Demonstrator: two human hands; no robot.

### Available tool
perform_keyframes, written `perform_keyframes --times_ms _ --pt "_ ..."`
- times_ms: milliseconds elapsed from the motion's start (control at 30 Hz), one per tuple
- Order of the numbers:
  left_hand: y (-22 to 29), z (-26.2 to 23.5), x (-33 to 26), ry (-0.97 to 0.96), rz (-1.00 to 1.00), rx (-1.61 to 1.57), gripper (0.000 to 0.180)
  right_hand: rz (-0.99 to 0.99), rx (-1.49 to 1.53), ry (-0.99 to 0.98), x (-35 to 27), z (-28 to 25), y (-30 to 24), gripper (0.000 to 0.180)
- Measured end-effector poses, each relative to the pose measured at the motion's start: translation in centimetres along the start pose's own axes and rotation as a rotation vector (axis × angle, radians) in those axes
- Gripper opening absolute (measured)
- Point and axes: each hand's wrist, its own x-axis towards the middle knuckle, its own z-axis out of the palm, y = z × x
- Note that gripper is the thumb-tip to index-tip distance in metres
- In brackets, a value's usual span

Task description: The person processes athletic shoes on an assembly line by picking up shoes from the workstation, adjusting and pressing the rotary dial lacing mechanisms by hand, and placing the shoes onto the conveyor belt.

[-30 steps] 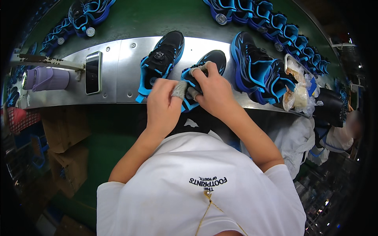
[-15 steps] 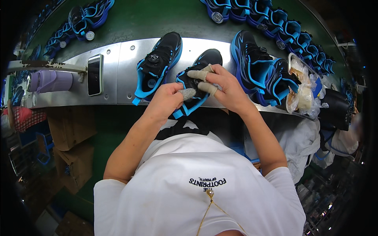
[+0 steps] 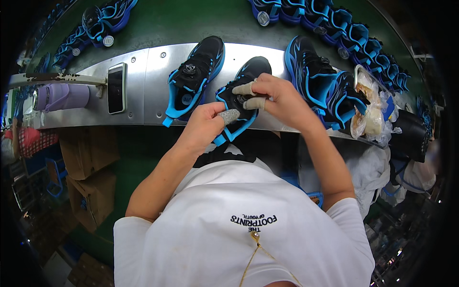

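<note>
A black and blue sneaker [image 3: 256, 66] lies before me on the metal ledge, its toe pointing away and its blue heel loop toward me. My left hand [image 3: 206, 125] grips the left side of its collar, with a grey cover on one finger. Over the tongue, the thumb and fingers of my right hand [image 3: 287, 103] are closed around the dial area, two of them in beige finger covers; the dial is mostly hidden. Just left stands a matching sneaker [image 3: 204, 56] with its dial showing. To the right is another pair, a sneaker [image 3: 306, 67] and one beside it [image 3: 342, 98].
On the ledge [image 3: 136, 107] at left are a phone [image 3: 116, 88] and a lilac bottle [image 3: 67, 97]. A tray of plastic-wrapped items [image 3: 373, 107] sits at right. Beyond, rows of sneakers [image 3: 337, 26] line the green belt [image 3: 191, 19]. Cardboard boxes [image 3: 88, 153] stand below left.
The whole view has shifted slightly. Both hands stay at the same sneaker, and the fingers of my right hand have shifted a little over its tongue.
</note>
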Motion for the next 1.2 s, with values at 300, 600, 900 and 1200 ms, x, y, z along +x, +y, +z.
perform_keyframes --times_ms 300,600,900,1200 --pt "0.4 -0.3 -0.7 -0.02 -0.04 0.027 0.012 -0.006 -0.083 -0.053 0.4 -0.9 -0.4 0.03" --pt "1.1 0.5 -1.3 0.084 -0.027 0.095 0.007 -0.026 -0.392 0.297 -0.3 -2.9 3.1 0.037" --pt "-3.4 0.9 -2.0 0.419 0.526 0.427 0.027 -0.087 -0.045 -0.072 1.8 1.5 0.3 0.023" --pt "-2.2 -0.9 -2.7 0.366 0.364 0.287 0.019 -0.28 -0.156 -0.068 3.0 1.3 -0.5 0.021"
